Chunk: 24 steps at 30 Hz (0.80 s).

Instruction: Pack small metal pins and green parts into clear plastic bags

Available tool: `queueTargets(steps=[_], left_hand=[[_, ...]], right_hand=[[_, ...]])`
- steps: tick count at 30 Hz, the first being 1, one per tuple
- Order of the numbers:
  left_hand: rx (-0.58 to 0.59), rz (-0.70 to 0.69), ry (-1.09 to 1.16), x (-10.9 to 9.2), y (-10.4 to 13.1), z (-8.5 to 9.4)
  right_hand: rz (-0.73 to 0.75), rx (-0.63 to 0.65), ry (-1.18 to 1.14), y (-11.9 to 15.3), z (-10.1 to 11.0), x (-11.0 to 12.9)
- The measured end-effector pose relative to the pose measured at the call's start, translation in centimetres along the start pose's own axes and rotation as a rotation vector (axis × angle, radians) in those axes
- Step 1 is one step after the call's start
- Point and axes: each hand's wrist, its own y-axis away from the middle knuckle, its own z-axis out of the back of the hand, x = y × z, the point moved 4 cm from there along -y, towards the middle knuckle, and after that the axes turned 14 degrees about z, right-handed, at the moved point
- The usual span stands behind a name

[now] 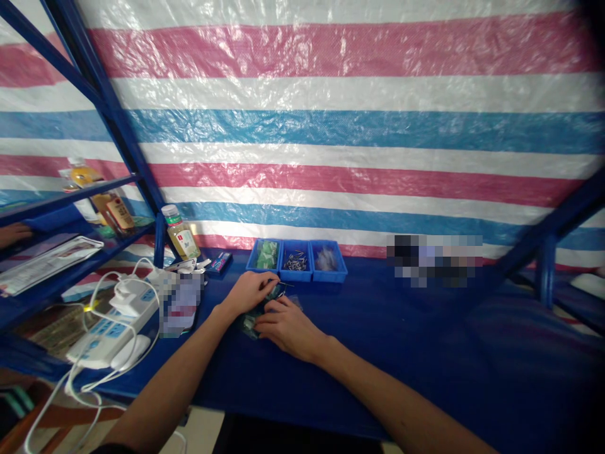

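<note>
My left hand [253,292] is closed, thumb and fingers pinched together near a thin dark stick-like piece [285,285]. What exactly sits in the pinch is too small to make out. Beside it my right hand [292,329] has its fingers bent and pressed together, close to the same piece. Green plastic packets [250,324] lie under and between the hands, partly covered by the fingers. A bit of clear plastic [297,302] shows just behind the right hand. Beyond the hands stand three blue bins: one with green packets [267,253], one with small metal pieces [295,261], one with clear plastic bags [327,258].
On the blue table [378,353], a white power strip [111,328] with tangled cables lies at left, beside a blurred-out phone-like object [180,306]. A drink bottle [179,234] and small blue box [220,262] stand behind. Another person's hand [14,234] appears far left.
</note>
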Motion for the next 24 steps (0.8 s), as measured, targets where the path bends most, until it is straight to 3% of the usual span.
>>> queueTargets(steps=[4, 7, 9, 13, 15, 21, 24], left_hand=[[-0.044, 0.019, -0.050, 0.1, 0.0, 0.3], [-0.062, 0.015, -0.051, 0.1, 0.0, 0.5], [-0.074, -0.016, -0.014, -0.2, 0.1, 0.7], [-0.052, -0.087, 0.068, -0.9, 0.5, 1.2], [-0.031, -0.116, 0.098, -1.4, 0.8, 1.3], [-0.107, -0.049, 0.121, -1.6, 1.0, 0.5], [-0.129, -0.129, 0.118, -2.0, 1.0, 0.3]], right_hand=[[0.064, 0.019, 0.041, -0.2, -0.3, 0.3], [0.049, -0.049, 0.045, -0.1, 0.0, 0.2], [-0.058, -0.193, -0.011, 0.4, 0.9, -0.4], [-0.521, -0.644, -0.287, 3.4, 2.5, -3.5], [-0.662, -0.772, -0.414, 4.7, 2.5, -4.9], [-0.733, -0.881, -0.594, 5.7, 1.2, -6.9], [-0.746, -0.904, -0.625, 5.7, 0.8, -6.9]])
